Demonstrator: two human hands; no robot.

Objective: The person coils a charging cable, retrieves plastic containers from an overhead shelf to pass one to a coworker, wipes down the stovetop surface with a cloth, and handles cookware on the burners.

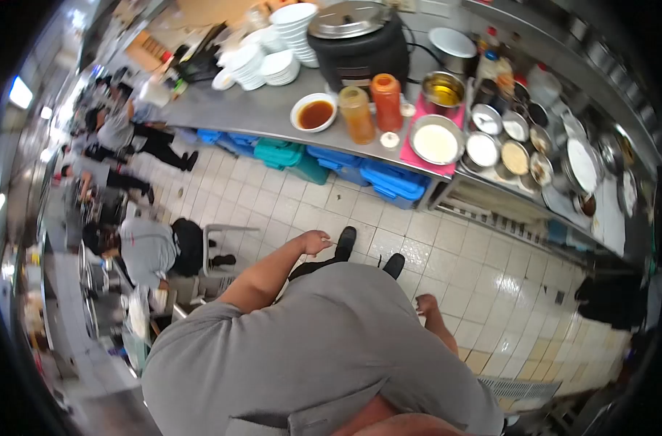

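My left hand (pixel 316 243) hangs in front of my body, over the tiled floor near my shoes. Its fingers are curled together, with a thin pale bit at their tips too small to name. Low at my other side is my right hand (pixel 426 304), fingers curled inward; whatever lies inside them is hidden. Neither hand touches the steel counter (pixel 273 122) ahead. On that counter stand a white bowl of brown sauce (pixel 314 113), an amber squeeze bottle (pixel 357 116), an orange squeeze bottle (pixel 386 103) and a metal bowl of white liquid (pixel 436 140).
A black soup warmer (pixel 360 54) and stacked white plates (pixel 295 29) stand farther back. Several ingredient tins (pixel 515 158) fill the right counter. Blue bins (pixel 395 182) and a green bin (pixel 291 160) sit below. At left, a person (pixel 148 251) is by a chair (pixel 207 251); others stand beyond.
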